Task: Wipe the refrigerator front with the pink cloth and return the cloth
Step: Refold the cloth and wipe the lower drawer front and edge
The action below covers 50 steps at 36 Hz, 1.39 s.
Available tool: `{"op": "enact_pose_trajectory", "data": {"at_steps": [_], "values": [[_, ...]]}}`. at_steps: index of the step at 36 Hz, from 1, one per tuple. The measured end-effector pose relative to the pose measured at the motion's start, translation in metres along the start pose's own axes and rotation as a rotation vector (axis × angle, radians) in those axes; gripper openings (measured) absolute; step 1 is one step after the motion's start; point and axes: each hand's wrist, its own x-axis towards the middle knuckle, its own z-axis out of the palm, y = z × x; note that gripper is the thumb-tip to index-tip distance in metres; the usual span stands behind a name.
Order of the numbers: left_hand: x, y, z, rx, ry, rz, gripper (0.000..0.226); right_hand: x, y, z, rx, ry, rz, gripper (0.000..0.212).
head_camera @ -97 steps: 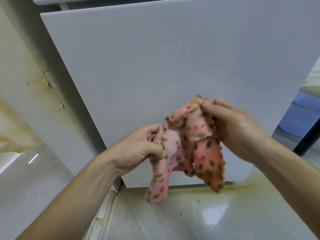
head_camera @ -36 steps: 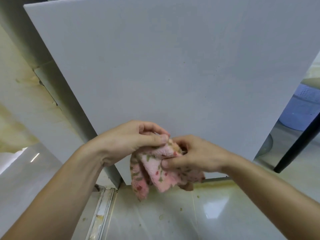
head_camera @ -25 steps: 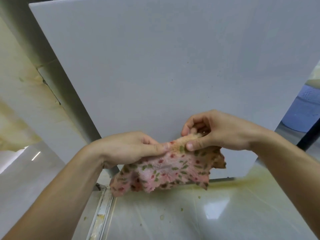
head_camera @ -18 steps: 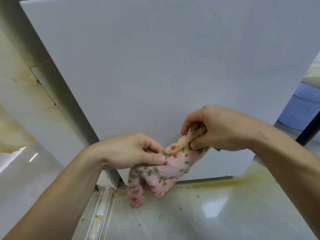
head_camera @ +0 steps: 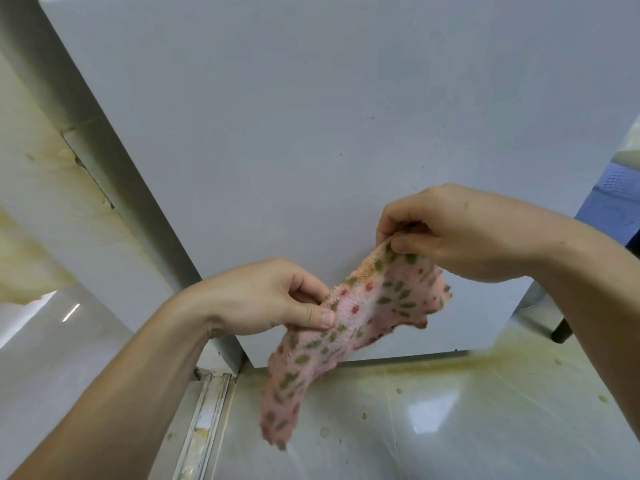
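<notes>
The pink cloth (head_camera: 349, 327), dotted with green and red, is stretched in the air between both hands in front of the lower part of the white refrigerator front (head_camera: 311, 133). My left hand (head_camera: 273, 299) pinches its top edge at the lower left between thumb and forefinger. My right hand (head_camera: 446, 233) pinches the upper right corner, higher up. A loose end of the cloth hangs down toward the floor. The cloth is not touching the refrigerator door, which shows a few small dark specks.
Glossy pale floor tiles (head_camera: 467, 420) with yellowish stains and crumbs lie below the refrigerator. A metal floor rail (head_camera: 204, 424) runs at lower left. A stained cream wall (head_camera: 38, 209) is on the left. A blue basket (head_camera: 609, 199) and a dark leg (head_camera: 562, 332) stand at right.
The cloth was bunched between both hands a second ago; now it is spread out again. My right hand has moved up and to the right, pulling the cloth's corner away from my left hand.
</notes>
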Motion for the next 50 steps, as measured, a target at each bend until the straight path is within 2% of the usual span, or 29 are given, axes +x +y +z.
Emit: {"op": "enact_pose_trajectory", "data": {"at_steps": [2,6,10,14,19,22,24,28,31,33,36,41,44,46,48,50], "values": [[0.003,0.001,0.001,0.050,0.025,-0.010,0.015,0.000,-0.001,-0.002,-0.022,0.022,0.006,0.025],[0.009,0.000,0.004,0.087,0.150,-0.020,0.029,0.000,-0.002,-0.006,-0.036,0.071,0.001,0.029],[0.009,0.004,0.004,0.041,0.160,0.005,0.019,-0.002,0.000,-0.009,-0.042,0.087,0.012,0.030],[0.009,0.002,0.004,0.003,0.196,0.024,0.031,-0.004,0.004,-0.010,-0.047,0.066,0.031,0.033],[0.011,-0.004,0.002,0.017,0.149,0.024,0.031,-0.004,0.007,-0.014,-0.035,0.050,0.032,0.032],[0.011,-0.005,0.004,0.040,0.061,0.045,0.058,-0.004,0.007,-0.014,-0.015,0.047,0.029,0.031],[0.010,0.000,0.007,0.064,0.007,0.069,0.041,-0.003,0.006,-0.015,0.003,0.039,0.029,0.032],[0.010,0.006,0.015,0.107,0.008,0.057,0.058,-0.001,0.002,-0.012,0.019,-0.019,0.052,0.034],[0.014,0.000,0.019,0.140,-0.020,0.124,0.049,0.003,-0.004,-0.001,0.065,-0.024,0.055,0.033],[0.017,-0.003,0.023,0.069,0.006,0.184,0.035,0.008,-0.007,0.010,0.082,0.011,0.041,0.027],[0.022,-0.006,0.033,-0.200,0.008,0.187,0.026,0.015,-0.009,0.026,0.068,0.082,0.021,0.024],[0.026,-0.008,0.039,-0.487,0.020,0.139,0.033,0.014,-0.004,0.040,0.043,0.197,-0.060,0.024],[0.022,-0.006,0.032,-0.624,0.030,0.149,0.032,0.010,-0.005,0.038,0.056,0.335,-0.083,0.013],[0.020,-0.005,0.028,-0.731,0.090,0.147,0.036,0.007,-0.007,0.030,0.065,0.309,0.050,0.047],[0.019,-0.003,0.025,-0.839,0.137,0.163,0.042,0.004,-0.011,0.022,0.075,0.078,0.252,0.080],[0.016,0.001,0.021,-0.913,0.180,0.196,0.046,0.003,-0.009,0.023,0.114,-0.173,0.338,0.096]]}}
